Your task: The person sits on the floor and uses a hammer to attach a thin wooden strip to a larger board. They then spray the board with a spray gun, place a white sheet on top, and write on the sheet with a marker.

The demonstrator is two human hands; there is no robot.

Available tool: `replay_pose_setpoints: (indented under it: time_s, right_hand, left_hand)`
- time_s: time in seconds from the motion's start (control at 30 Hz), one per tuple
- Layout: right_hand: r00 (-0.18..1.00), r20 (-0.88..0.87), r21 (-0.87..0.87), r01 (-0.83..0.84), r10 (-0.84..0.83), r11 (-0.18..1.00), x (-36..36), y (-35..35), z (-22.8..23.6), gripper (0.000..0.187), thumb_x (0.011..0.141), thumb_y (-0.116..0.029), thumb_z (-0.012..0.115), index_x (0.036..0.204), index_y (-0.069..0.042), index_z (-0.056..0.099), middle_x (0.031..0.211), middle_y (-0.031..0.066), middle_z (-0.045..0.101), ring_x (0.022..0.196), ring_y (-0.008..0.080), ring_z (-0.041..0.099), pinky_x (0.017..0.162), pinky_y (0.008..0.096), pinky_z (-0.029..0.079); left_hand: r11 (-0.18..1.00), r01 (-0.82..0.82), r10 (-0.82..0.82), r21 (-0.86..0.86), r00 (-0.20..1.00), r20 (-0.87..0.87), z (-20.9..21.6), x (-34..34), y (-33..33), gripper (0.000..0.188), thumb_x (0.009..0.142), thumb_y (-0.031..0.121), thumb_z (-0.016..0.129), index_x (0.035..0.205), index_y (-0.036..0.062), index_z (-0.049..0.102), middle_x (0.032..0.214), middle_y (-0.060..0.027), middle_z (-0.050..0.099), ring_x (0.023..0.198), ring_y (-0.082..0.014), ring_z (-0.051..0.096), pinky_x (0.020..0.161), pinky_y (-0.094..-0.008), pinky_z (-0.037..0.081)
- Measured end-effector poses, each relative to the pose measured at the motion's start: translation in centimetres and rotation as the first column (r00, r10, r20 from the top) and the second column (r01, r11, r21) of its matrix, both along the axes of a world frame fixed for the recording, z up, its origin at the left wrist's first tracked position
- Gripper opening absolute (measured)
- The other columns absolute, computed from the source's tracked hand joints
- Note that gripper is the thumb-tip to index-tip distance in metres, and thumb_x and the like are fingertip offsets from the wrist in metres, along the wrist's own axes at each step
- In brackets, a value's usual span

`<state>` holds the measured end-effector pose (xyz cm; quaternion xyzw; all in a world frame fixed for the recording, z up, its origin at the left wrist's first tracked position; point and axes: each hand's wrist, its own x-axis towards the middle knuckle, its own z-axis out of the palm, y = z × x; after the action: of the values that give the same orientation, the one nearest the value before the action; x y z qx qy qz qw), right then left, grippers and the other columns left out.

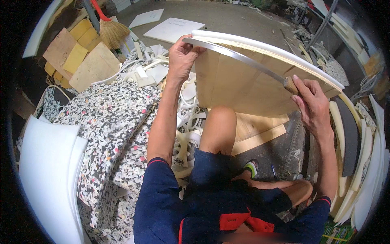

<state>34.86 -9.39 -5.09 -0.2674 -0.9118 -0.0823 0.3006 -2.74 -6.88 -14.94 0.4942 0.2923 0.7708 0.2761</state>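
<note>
A long, thin knife spans the upper edge of a plywood board, which stands tilted before my knees. My right hand is closed round its wooden handle at the right. At the far left end of the blade, my left hand pinches the tip between thumb and fingers, close to the board's corner. A white foam sheet lies along the far side of the board, its edge showing just beyond the blade. Whether the blade touches the foam cannot be made out.
Speckled foam slabs are piled at my left, beside white foam sheets. Foam offcuts lie heaped near my knee. A straw broom leans at the back left. More foam strips stand at the right; a pen lies on the floor.
</note>
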Motion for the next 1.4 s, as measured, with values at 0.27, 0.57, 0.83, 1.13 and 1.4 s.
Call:
replay_pose_setpoints:
  time_s: [0.27, 0.57, 0.83, 1.13, 1.4]
  right_hand:
    - [0.999, 0.043, -0.028, 0.029, -0.027, 0.999, -1.1, 1.8, 1.2, 0.052, 0.083, -0.006, 0.074, 0.133, -0.009, 0.060, 0.097, 0.0168, 0.061, 0.081, 0.0313, 0.063, 0.071, 0.0403, 0.050]
    - [0.997, 0.076, -0.005, 0.016, -0.015, 1.000, -3.4, 3.2, 2.2, 0.044, 0.086, -0.012, 0.073, 0.129, -0.009, 0.063, 0.096, 0.0157, 0.060, 0.080, 0.0329, 0.061, 0.071, 0.0413, 0.049]
    - [0.995, 0.065, -0.048, 0.075, -0.072, 0.996, -2.1, 3.1, 2.2, 0.044, 0.086, -0.013, 0.073, 0.129, -0.011, 0.064, 0.094, 0.0145, 0.060, 0.080, 0.0325, 0.061, 0.072, 0.0399, 0.049]
    - [0.995, 0.097, -0.003, 0.021, -0.021, 1.000, -2.5, 3.9, 1.8, 0.047, 0.085, -0.008, 0.072, 0.131, -0.010, 0.062, 0.097, 0.0161, 0.060, 0.084, 0.0329, 0.060, 0.074, 0.0407, 0.049]
    - [0.979, 0.067, -0.060, 0.196, -0.192, 0.979, 3.5, 2.0, 2.1, 0.044, 0.086, -0.010, 0.071, 0.130, -0.011, 0.064, 0.094, 0.0155, 0.059, 0.081, 0.0320, 0.060, 0.073, 0.0392, 0.048]
  left_hand:
    - [0.999, -0.026, 0.029, 0.034, 0.997, -0.069, 0.1, -0.4, 0.9, 0.035, 0.084, 0.009, 0.080, 0.113, -0.0005, 0.064, 0.104, -0.0062, 0.070, 0.096, -0.0133, 0.065, 0.086, -0.0280, 0.053]
    - [0.999, -0.027, 0.026, 0.022, 1.000, 0.005, 0.4, -0.2, 1.8, 0.036, 0.082, 0.007, 0.081, 0.112, -0.0036, 0.064, 0.107, -0.0095, 0.070, 0.096, -0.0151, 0.065, 0.090, -0.0303, 0.052]
    - [0.999, -0.036, 0.037, 0.021, 0.998, -0.046, 0.1, -0.8, 2.0, 0.037, 0.082, 0.006, 0.081, 0.114, -0.0014, 0.064, 0.107, -0.0075, 0.070, 0.095, -0.0133, 0.064, 0.089, -0.0285, 0.049]
    - [0.999, -0.027, 0.028, 0.034, 0.999, -0.019, 0.1, -0.5, 1.7, 0.035, 0.083, 0.001, 0.077, 0.115, -0.0025, 0.063, 0.104, -0.0055, 0.069, 0.093, -0.0113, 0.063, 0.085, -0.0254, 0.050]
    - [0.998, 0.006, -0.007, 0.058, 1.000, 0.014, -0.3, -0.9, 2.3, 0.040, 0.083, 0.002, 0.079, 0.118, -0.0031, 0.062, 0.106, -0.0091, 0.070, 0.095, -0.0136, 0.065, 0.089, -0.0284, 0.052]
